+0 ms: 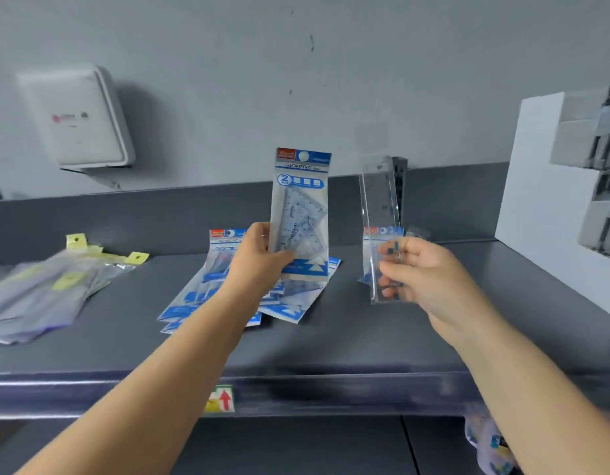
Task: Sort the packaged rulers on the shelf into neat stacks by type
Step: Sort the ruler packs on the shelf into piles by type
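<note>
hands, two, both raised over the shelf (331,347). left hand (259,258) grips one blue geometric pack (301,214) upright at twelve o'clock; right hand (420,269) pinches one clear ruler sleeve (382,228) at two o'clock. behind them lies a fanned blue pile (207,289), count unclear. at nine o'clock, a yellow-tagged pile (46,286), blurred.

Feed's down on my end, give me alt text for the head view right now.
A person holds two packs upright over a dark grey shelf: the left hand grips a blue geometric set-square pack, the right hand a clear ruler sleeve. Below lie a fanned blue pile and, far left, a blurred yellow-tabbed pile.
</note>
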The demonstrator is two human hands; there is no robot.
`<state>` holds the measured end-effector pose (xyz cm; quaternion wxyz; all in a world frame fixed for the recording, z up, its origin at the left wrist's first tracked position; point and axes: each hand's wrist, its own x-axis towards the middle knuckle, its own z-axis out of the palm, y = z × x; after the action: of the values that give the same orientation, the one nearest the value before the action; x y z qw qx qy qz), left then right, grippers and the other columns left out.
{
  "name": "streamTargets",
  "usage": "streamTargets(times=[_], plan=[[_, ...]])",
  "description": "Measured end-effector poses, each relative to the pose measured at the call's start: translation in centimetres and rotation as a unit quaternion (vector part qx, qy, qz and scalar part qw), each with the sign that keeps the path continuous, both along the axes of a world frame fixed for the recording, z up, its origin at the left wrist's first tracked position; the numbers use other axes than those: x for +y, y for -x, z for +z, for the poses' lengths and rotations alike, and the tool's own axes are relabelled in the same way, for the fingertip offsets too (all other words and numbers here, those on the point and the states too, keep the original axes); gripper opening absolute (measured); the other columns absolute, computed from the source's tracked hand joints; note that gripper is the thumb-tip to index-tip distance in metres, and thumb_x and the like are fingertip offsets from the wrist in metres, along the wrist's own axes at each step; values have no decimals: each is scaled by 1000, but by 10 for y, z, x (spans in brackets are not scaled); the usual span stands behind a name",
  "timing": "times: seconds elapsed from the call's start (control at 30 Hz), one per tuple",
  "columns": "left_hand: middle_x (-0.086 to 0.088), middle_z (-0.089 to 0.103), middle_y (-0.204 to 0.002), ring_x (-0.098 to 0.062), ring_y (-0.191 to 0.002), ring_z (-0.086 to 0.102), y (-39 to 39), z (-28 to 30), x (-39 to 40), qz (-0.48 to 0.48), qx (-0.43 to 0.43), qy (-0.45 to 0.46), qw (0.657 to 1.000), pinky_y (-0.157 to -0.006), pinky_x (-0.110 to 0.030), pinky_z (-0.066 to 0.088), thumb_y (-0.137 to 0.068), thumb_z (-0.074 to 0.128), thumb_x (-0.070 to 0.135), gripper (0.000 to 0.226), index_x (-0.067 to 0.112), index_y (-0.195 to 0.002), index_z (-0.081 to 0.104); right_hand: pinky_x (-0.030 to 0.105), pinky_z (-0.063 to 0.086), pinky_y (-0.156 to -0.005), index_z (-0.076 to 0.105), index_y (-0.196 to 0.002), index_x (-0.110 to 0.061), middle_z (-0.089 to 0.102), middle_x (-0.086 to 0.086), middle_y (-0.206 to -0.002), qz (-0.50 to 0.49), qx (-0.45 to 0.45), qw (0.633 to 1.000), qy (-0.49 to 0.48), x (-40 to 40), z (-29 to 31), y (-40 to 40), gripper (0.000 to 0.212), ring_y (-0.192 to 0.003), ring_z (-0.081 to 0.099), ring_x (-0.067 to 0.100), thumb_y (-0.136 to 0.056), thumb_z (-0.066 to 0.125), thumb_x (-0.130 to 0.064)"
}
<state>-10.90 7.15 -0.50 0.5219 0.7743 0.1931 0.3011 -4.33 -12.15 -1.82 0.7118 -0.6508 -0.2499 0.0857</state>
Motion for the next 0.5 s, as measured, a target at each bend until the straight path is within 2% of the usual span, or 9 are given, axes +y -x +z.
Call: streamTargets(times=[0.1, 0.2, 0.27, 0.33, 0.37, 0.4, 0.5], plan=[[-5, 59, -116, -21, -95, 58, 24, -1, 38, 21, 36, -9, 999, -71, -30, 50, -86, 61, 5, 49, 14, -129, 40, 23, 51, -56, 61, -85, -15, 58, -2, -72, 30, 1, 1000, 9, 42, 5, 19, 22, -56, 56, 8, -89, 52, 5], [-2, 48, -127, -15, -99, 48, 47, 2, 74, 37, 37, -85, 995, -71, -26, 43, -86, 62, 10, 60, 13, -138, 34, 24, 52, -57, 61, -84, -15, 59, -2, -74, 43, -5, 999, 29, 85, 5, 40, 22, -59, 57, 10, -89, 53, 5], [4, 51, -114, -12, -97, 49, 62, 7, 96, 23, 27, -146, 989, -76, -20, 40, -86, 64, 12, 51, 13, -132, 43, 23, 53, -57, 61, -83, -16, 59, -2, -74, 41, -8, 999, 34, 112, 6, 53, 22, -59, 57, 10, -89, 53, 5], [13, 54, -98, -7, -88, 52, 76, 11, 117, -4, 25, -190, 981, -67, -10, 40, -85, 64, 12, 36, 16, -118, 52, 26, 52, -61, 61, -82, -17, 59, -2, -74, 30, -9, 999, 34, 137, 9, 66, 23, -60, 57, 11, -89, 54, 4], [14, 54, -96, -6, -85, 52, 83, 12, 128, -15, 30, -209, 977, -64, -8, 39, -85, 64, 13, 32, 17, -115, 53, 26, 52, -61, 61, -82, -17, 59, -1, -74, 25, -9, 999, 31, 150, 10, 73, 23, -61, 57, 12, -89, 54, 4], [11, 55, -100, -7, -88, 52, 89, 12, 140, -23, 38, -234, 971, -66, -10, 39, -85, 64, 14, 32, 17, -115, 54, 26, 52, -61, 61, -82, -17, 59, -1, -74, 20, -9, 999, 28, 161, 10, 79, 23, -61, 57, 12, -89, 54, 4], [2, 53, -123, -14, -112, 48, 109, 9, 177, -16, 82, -323, 943, -87, -18, 34, -87, 61, 18, 42, 15, -128, 50, 25, 52, -58, 61, -83, -16, 58, -2, -72, 9, -16, 1000, 26, 193, 13, 100, 23, -58, 57, 11, -88, 53, 5]])
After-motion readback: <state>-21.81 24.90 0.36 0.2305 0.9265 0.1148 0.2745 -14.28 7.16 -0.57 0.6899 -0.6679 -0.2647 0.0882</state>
